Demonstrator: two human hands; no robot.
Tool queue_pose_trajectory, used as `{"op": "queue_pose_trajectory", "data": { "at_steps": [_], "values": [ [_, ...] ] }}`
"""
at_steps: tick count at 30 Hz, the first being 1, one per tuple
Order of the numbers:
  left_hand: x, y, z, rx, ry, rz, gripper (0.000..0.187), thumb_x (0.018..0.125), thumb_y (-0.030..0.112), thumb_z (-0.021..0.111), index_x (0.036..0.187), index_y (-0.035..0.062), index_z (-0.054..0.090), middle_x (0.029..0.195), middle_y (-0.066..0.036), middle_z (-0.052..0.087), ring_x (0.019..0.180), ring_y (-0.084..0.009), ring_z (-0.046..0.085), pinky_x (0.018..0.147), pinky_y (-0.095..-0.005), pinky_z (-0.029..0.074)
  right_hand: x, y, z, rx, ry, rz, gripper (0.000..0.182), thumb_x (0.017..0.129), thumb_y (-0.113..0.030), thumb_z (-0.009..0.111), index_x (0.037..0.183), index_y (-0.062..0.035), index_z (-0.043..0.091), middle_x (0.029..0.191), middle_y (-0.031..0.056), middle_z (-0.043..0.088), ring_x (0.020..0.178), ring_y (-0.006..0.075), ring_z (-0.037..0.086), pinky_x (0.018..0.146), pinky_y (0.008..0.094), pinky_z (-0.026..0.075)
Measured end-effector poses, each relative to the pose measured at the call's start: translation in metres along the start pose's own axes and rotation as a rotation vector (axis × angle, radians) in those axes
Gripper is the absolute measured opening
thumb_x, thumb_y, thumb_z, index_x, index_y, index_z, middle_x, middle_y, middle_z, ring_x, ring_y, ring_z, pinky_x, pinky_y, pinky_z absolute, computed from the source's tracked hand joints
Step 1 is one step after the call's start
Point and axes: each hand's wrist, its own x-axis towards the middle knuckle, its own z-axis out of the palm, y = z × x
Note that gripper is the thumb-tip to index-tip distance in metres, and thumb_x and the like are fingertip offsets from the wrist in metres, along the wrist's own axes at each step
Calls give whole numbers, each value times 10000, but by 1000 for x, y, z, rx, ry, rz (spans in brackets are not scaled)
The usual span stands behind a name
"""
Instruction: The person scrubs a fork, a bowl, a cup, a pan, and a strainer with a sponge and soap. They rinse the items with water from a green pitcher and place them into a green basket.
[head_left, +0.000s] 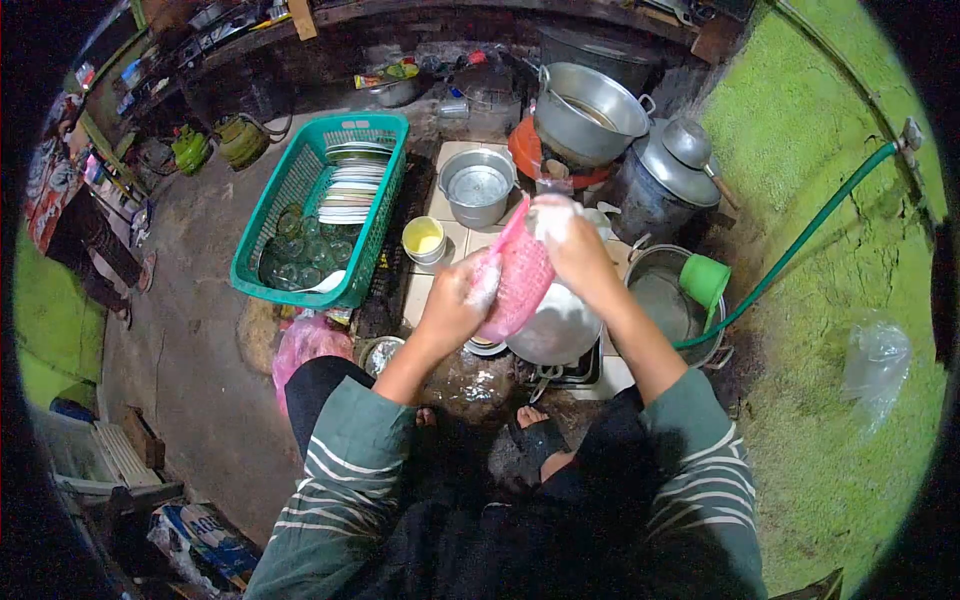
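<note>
A pink plastic basket with a woven pattern (524, 278) is held up tilted in front of me. My left hand (465, 302), with white foam on its fingers, grips its lower left side. My right hand (575, 250) is closed at the upper right of the basket, covered in suds; what lies inside its fingers is hidden. Below the basket sits a round silver pot or lid (556, 328). Beyond my hands stand a metal pot (477, 190) and a small pale tub with yellow inside (425, 240).
A green crate (245, 265) of plates and glasses stands on the left. On the right, a green hose (790, 255) runs into a bucket (668, 290) with a green dipper (704, 280). A large pot (590, 115) sits behind. A person's legs (105, 245) show far left.
</note>
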Motion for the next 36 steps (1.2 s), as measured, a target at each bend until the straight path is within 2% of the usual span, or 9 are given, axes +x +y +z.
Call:
{"op": "queue_pose_trajectory", "data": {
  "at_steps": [9,12,14,16,18,24,30,33,36],
  "values": [
    [1,-28,19,-294,161,-14,223,894,-11,420,1066,-28,561,1029,-61,614,944,-127,555,846,-280,443,-16,-30,23,-243,-134,-179,422,870,-153,487,1264,-25,405,1212,257,483,1108,410,492,914,426,425],
    [1,-24,19,-170,148,63,162,917,93,459,983,-13,562,730,-75,605,644,-155,554,622,-308,461,4,1,18,-254,-74,-271,394,835,-143,519,1207,-31,453,1152,229,519,1025,399,537,882,431,440],
    [-2,-16,15,26,-5,-29,194,923,102,448,1048,-7,549,819,-154,612,759,-205,592,721,-322,466,3,-8,17,-276,-124,-77,326,812,-95,513,1118,16,503,1060,238,548,937,385,568,815,444,467],
    [-1,-39,27,-79,132,236,229,924,109,445,1093,-24,523,895,-218,594,866,-249,598,803,-336,453,-16,-32,29,-360,-232,79,283,783,-32,500,1045,74,521,930,250,584,824,378,599,712,437,496],
    [2,-43,30,-404,155,140,456,1000,341,304,1190,-26,497,1072,-81,573,957,-172,540,907,-321,426,-37,-38,50,-473,-334,-119,316,744,-3,507,1040,104,501,805,246,598,719,370,614,638,421,508],
    [-1,-32,21,-584,259,-53,411,996,323,329,1114,-12,535,1009,-68,582,918,-142,544,843,-298,446,-40,-45,40,-465,-281,-236,338,750,-19,492,1070,87,476,800,255,600,734,373,615,669,452,500],
    [-4,-12,33,-46,129,97,268,903,177,543,1105,13,605,804,-96,673,669,-104,590,616,-302,484,0,27,5,-185,-108,-61,205,853,-115,441,930,14,580,821,217,609,754,382,601,682,423,469],
    [-8,-15,33,6,134,205,183,864,130,584,1004,25,634,748,-164,647,636,-188,634,596,-321,488,22,102,-1,248,-238,267,218,855,-176,491,831,6,608,751,173,626,694,266,597,681,379,460],
    [-11,-11,27,67,102,196,132,854,111,578,942,19,613,726,-188,623,659,-256,648,602,-334,488,13,63,-5,1,-112,204,304,881,-237,462,790,21,594,732,193,624,694,362,610,623,436,462]
  ]
}}
